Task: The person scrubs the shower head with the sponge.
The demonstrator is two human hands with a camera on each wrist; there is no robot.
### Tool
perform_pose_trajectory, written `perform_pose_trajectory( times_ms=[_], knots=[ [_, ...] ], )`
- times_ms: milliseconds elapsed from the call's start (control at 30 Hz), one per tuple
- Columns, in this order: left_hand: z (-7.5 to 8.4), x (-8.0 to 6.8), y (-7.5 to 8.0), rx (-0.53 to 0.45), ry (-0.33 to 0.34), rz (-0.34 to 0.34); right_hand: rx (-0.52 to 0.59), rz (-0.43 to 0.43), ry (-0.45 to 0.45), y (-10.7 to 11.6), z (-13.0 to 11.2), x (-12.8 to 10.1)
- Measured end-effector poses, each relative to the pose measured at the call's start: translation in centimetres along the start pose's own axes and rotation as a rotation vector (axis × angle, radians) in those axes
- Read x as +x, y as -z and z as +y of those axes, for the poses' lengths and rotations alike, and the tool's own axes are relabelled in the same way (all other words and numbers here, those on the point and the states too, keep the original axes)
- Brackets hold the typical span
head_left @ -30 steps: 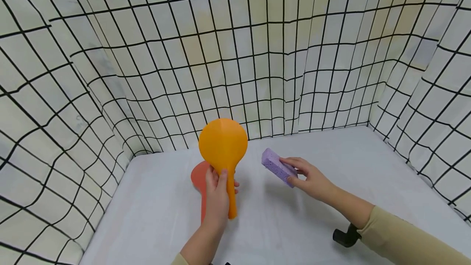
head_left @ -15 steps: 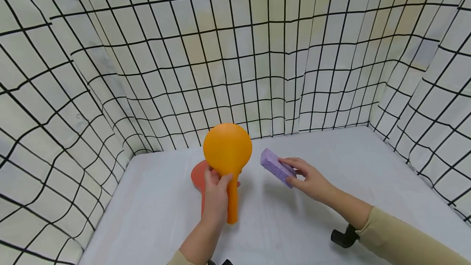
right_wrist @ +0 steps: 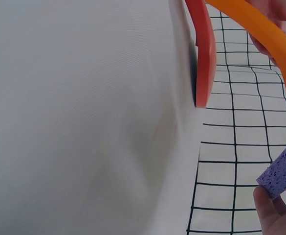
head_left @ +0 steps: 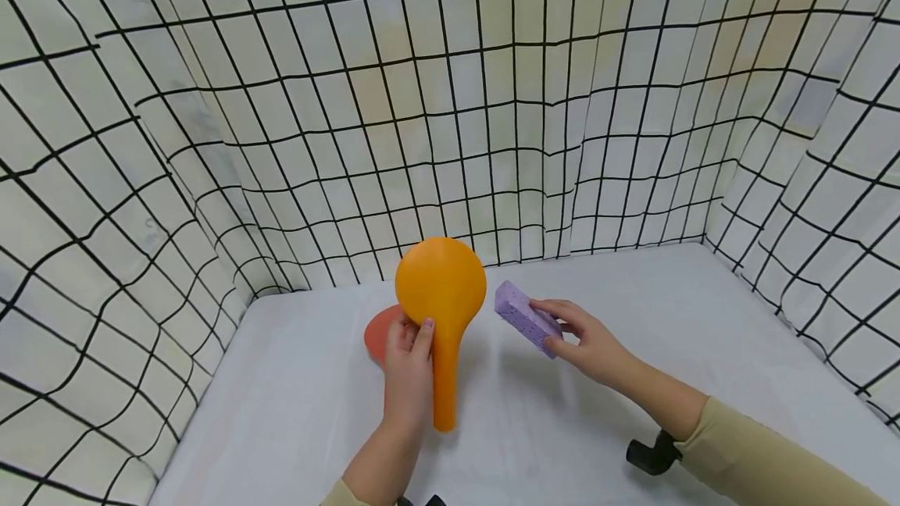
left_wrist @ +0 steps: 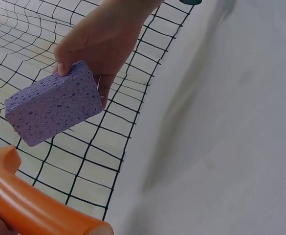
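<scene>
Left hand (head_left: 408,369) curls round the stem of the orange paddle (head_left: 441,287), disc raised upright (smooth hard plastic). Just right of the paddle, right hand (head_left: 589,342) pinches the purple sponge (head_left: 523,318), porous block, held off the table. Red paddle (head_left: 380,332) lies flat behind.

Left hand (head_left: 408,369): I have it raised above the surface, fingers curled in a grip, thumb up front.
Right hand (head_left: 587,342): I keep it extended forward, fingers and thumb pinching.
Right forearm: beige sleeve, angled in from lower right.
</scene>
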State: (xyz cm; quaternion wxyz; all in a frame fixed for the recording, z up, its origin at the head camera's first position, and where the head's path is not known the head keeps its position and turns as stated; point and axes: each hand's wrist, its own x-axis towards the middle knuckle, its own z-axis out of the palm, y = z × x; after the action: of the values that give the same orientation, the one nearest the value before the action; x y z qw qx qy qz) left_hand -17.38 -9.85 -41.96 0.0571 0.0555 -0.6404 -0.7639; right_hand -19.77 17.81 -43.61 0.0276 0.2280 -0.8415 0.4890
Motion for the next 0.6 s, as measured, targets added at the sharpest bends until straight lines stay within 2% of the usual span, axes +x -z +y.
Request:
perform_pose_trajectory(
  times_ms=[233, 433, 600],
  knots=[
    [0.2, 0.3, -0.1, -0.107, -0.061, -0.037, 0.014, 0.023, 0.002, 0.1, -0.7, -0.1],
    [0.4, 0.6, -0.4, -0.167, -0.038, -0.039, -0.016, 0.107, 0.039, -0.1, -1.1, 0.3],
    [0.6, 0.7, -0.7, -0.215, -0.004, -0.030, -0.099, 0.169, 0.065, -0.7, -2.0, 0.8]
  ],
)
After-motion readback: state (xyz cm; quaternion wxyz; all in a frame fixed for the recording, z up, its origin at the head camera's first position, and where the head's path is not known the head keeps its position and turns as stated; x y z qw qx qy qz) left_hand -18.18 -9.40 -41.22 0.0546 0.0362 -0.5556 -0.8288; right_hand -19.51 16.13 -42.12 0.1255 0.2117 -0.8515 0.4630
